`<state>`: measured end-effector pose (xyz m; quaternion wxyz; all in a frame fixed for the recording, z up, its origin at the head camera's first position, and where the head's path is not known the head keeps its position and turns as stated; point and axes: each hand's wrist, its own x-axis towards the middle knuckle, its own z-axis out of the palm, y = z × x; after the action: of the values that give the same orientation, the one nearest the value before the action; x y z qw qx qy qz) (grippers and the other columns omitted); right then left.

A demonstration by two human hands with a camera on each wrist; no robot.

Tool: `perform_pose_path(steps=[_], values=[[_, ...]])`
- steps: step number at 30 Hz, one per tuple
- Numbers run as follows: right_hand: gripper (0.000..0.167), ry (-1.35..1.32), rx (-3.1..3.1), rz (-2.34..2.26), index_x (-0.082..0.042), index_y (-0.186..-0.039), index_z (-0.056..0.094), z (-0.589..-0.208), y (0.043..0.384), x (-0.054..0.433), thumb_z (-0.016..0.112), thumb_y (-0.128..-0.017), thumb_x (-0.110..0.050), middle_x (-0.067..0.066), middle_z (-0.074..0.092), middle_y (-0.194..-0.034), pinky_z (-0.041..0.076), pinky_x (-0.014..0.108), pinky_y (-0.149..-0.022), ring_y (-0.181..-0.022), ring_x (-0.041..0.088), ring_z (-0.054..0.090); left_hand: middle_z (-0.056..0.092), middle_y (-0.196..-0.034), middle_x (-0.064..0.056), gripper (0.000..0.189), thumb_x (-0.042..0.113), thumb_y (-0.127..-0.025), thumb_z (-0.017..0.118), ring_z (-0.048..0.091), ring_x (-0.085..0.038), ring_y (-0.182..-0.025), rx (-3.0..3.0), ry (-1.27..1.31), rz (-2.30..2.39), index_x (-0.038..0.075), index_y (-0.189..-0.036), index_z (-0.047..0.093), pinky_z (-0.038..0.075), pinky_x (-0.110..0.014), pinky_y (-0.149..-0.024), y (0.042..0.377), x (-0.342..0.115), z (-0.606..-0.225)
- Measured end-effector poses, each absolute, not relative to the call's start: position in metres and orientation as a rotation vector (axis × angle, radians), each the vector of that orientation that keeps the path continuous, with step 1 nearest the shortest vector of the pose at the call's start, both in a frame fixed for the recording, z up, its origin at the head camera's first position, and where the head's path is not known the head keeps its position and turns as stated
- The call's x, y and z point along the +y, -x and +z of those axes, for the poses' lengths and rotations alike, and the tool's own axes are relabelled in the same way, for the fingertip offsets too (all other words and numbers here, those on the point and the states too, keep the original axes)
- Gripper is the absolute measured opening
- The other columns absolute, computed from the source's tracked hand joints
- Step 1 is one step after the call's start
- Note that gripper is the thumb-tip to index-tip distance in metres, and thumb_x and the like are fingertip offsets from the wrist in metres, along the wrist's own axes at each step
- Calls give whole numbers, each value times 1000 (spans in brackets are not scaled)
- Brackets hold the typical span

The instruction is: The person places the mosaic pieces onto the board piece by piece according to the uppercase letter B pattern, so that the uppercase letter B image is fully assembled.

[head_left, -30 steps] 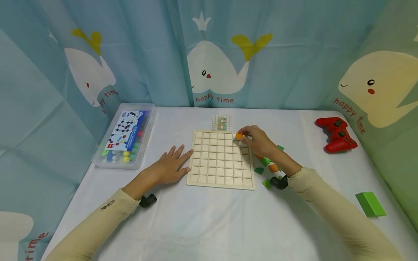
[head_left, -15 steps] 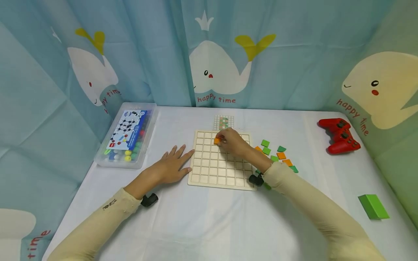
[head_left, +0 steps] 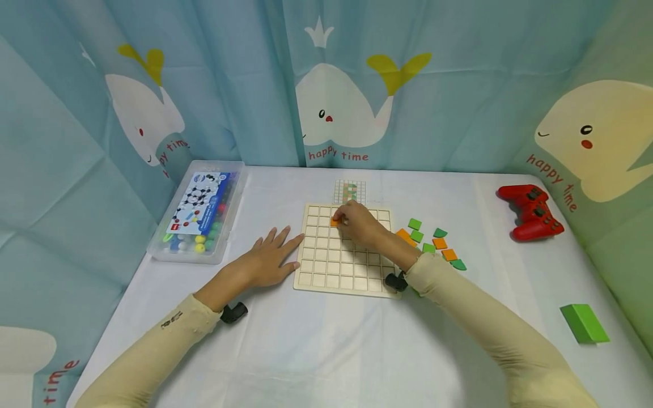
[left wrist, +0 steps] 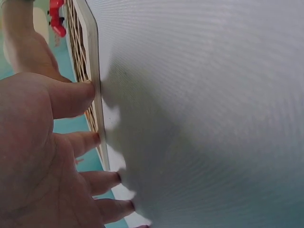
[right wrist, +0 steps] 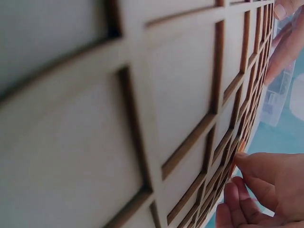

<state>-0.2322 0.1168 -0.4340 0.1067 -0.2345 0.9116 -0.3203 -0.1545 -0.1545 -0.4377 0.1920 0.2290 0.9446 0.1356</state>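
Observation:
A pale wooden grid board point(head_left: 326, 266) lies on the white-covered table. Over its second row from the top, left of centre, my right hand point(head_left: 359, 225) pinches an orange square tile point(head_left: 334, 222) between thumb and fingers. Most of that tile is covered by the fingers; in the right wrist view just a sliver of orange tile point(right wrist: 242, 145) shows by the thumb. My left hand point(head_left: 265, 263) rests spread on the table, thumb and index fingertip at the board's left edge. The left wrist view shows its straight fingers point(left wrist: 85, 142) along that edge.
Several green and orange tiles point(head_left: 440, 243) lie right of the board, partly behind the right forearm. A small printed grid card point(head_left: 342, 192) lies at its far edge. Around stand a plastic box of beads point(head_left: 196, 212), a red game controller point(head_left: 530, 212) and a green block point(head_left: 584, 323).
My right hand has carried the orange tile leftward from the board's top right and lowered it onto a cell in the upper left part. The left hand has stayed in place.

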Motion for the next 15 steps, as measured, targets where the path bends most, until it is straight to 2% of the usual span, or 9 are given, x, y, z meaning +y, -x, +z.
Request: perform_pose_path(steps=[7,15], values=[[23,666,2687,-1027,3,-126,69,-433,237,141,65,-105,-7,21,59,-125,52,49,-101,-114,36,58,7,-177,-18,70,46,-112,47,3,-48,-161,2652,-639,365,26,-172,17,13,-69,-126,155,-154,-438],[38,336,2697,-1184,2,-141,61,-424,241,210,60,-109,-19,24,55,-140,45,56,-112,-131,41,53,6,-177,-19,70,46,-112,46,3,-48,-161,2643,-631,351,25,-172,16,13,-69,-126,155,-153,-437]])
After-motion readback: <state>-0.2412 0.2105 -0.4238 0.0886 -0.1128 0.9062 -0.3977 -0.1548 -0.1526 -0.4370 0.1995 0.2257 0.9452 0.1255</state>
